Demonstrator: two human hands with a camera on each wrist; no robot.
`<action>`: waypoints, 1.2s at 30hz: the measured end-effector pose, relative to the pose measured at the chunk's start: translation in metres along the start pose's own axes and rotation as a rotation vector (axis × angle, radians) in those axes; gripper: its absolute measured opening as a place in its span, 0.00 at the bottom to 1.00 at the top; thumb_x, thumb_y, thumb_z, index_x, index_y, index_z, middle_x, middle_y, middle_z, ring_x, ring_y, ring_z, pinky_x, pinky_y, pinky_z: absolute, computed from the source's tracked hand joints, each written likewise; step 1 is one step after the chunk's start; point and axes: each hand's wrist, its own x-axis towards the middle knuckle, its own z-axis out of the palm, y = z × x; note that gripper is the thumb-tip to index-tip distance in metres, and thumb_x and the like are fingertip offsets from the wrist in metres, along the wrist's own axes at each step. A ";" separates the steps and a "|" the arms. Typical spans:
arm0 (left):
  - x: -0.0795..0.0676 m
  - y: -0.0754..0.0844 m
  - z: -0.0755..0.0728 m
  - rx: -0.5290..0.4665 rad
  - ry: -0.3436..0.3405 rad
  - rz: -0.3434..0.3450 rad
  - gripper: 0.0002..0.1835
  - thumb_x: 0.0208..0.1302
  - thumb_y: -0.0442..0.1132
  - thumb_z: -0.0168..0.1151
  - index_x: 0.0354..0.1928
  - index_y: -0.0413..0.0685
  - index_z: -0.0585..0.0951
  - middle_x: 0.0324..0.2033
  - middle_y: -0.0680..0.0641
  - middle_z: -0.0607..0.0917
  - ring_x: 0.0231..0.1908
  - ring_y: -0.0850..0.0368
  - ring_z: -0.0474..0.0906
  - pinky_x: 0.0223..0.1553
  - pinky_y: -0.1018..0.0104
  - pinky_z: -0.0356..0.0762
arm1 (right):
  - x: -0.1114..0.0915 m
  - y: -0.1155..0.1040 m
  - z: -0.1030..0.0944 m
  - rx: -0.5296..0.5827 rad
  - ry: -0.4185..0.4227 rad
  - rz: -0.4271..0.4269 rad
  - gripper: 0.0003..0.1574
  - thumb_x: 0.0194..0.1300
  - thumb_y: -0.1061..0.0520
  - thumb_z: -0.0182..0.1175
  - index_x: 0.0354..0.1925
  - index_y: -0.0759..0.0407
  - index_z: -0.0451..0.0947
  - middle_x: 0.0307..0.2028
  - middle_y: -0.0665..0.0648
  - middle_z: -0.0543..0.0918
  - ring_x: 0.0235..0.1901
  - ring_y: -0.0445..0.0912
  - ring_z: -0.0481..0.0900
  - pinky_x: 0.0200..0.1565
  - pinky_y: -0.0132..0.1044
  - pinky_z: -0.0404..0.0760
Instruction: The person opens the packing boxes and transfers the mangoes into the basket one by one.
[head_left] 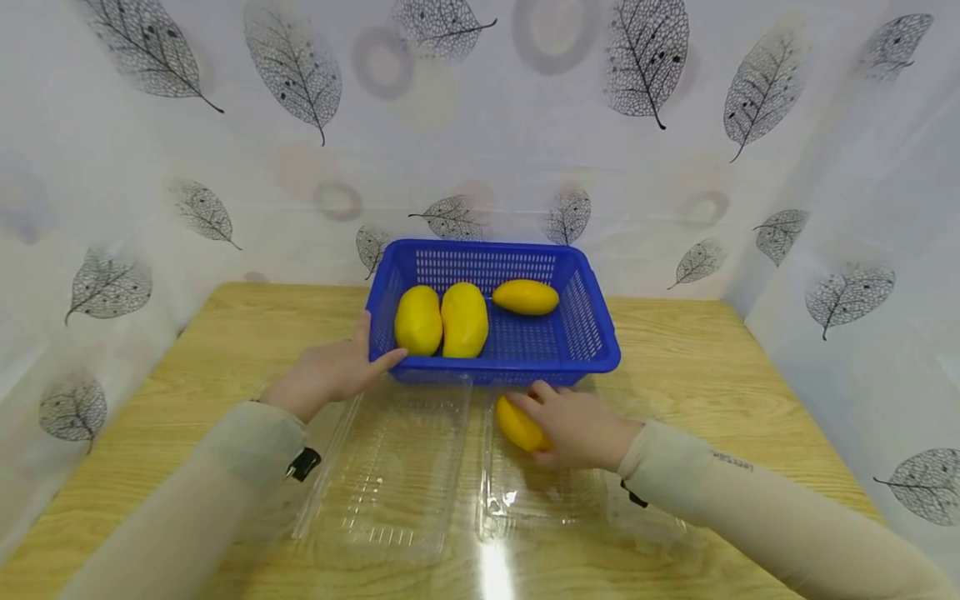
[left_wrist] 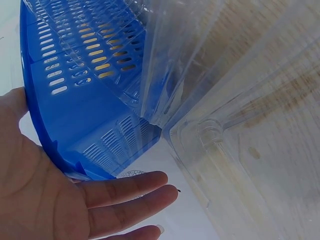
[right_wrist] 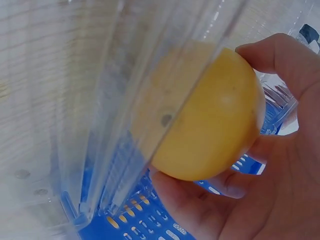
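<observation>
My right hand [head_left: 577, 425] grips a yellow mango [head_left: 521, 423] between thumb and fingers, over a clear plastic box [head_left: 517, 498] in front of the basket. Part of that mango [right_wrist: 210, 120] shows through the box's clear wall in the right wrist view. At the front left corner of a blue plastic basket [head_left: 517, 365] is my left hand [head_left: 333, 375], its thumb on the rim and its other fingers stretched straight. Three more mangoes lie in the basket: a pair, one mango [head_left: 418, 321] beside another mango [head_left: 465, 321], and a single mango [head_left: 525, 297] further back.
A second clear plastic box [head_left: 390, 475] stands open on the wooden table [head_left: 712, 358], left of the first one. Leaf-patterned sheeting [head_left: 480, 125] hangs behind the table and along both sides.
</observation>
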 end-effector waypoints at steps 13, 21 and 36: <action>0.001 0.000 0.001 -0.013 -0.004 0.004 0.53 0.47 0.75 0.24 0.61 0.39 0.28 0.50 0.33 0.69 0.38 0.44 0.73 0.16 0.64 0.67 | -0.007 0.000 -0.007 0.041 0.029 0.006 0.47 0.42 0.41 0.61 0.60 0.51 0.56 0.42 0.54 0.67 0.22 0.42 0.64 0.19 0.30 0.65; 0.002 -0.001 0.001 -0.022 -0.008 0.004 0.54 0.46 0.75 0.23 0.61 0.39 0.27 0.50 0.33 0.69 0.33 0.47 0.74 0.14 0.64 0.66 | -0.007 0.001 -0.008 0.051 0.026 0.030 0.48 0.42 0.41 0.61 0.61 0.49 0.55 0.43 0.53 0.66 0.22 0.41 0.64 0.17 0.30 0.64; 0.002 -0.002 0.001 -0.035 -0.006 0.005 0.53 0.47 0.74 0.24 0.61 0.40 0.27 0.51 0.34 0.69 0.28 0.50 0.73 0.13 0.63 0.65 | -0.006 0.000 -0.013 0.062 -0.003 0.055 0.48 0.43 0.40 0.60 0.61 0.48 0.53 0.45 0.53 0.66 0.24 0.41 0.65 0.20 0.30 0.65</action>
